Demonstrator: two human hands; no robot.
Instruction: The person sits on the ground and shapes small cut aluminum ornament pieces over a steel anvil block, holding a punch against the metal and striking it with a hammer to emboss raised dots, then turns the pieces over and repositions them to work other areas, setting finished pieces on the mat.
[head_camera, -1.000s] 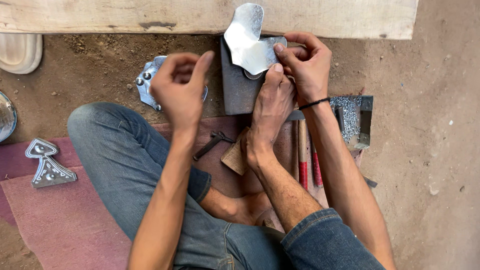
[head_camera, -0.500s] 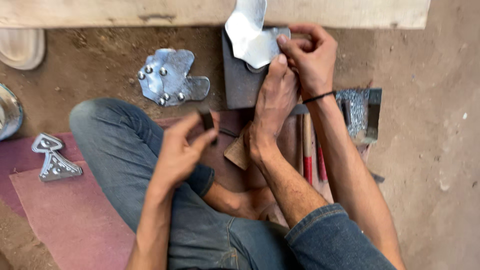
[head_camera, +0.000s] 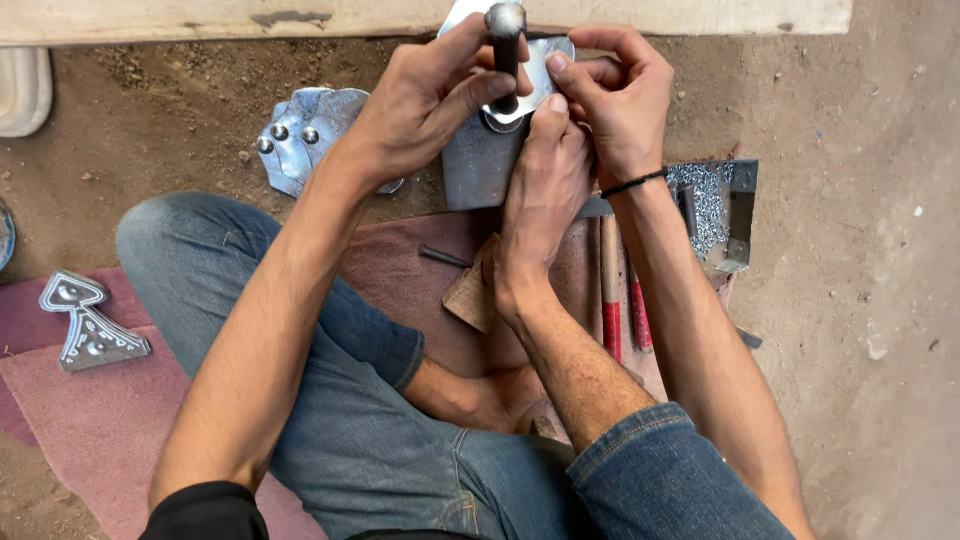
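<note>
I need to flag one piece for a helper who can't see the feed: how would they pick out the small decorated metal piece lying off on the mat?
Start at the reddish mat spread on the dirt beside the person's jeans-clad knee. Near its far edge lies the decorated metal piece, flat and apart from both hands. Unlike the rounded, riveted metal sheet further up on bare dirt, it is small, with a triangular base, narrow neck and engraved patterns.

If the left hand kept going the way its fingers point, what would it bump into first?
Probably the right hand. The left hand grips a dark metal punch over the shiny metal sheet, fingers pointing right, and the right hand's fingertips lie just beyond. Depth is hard to judge.
</note>
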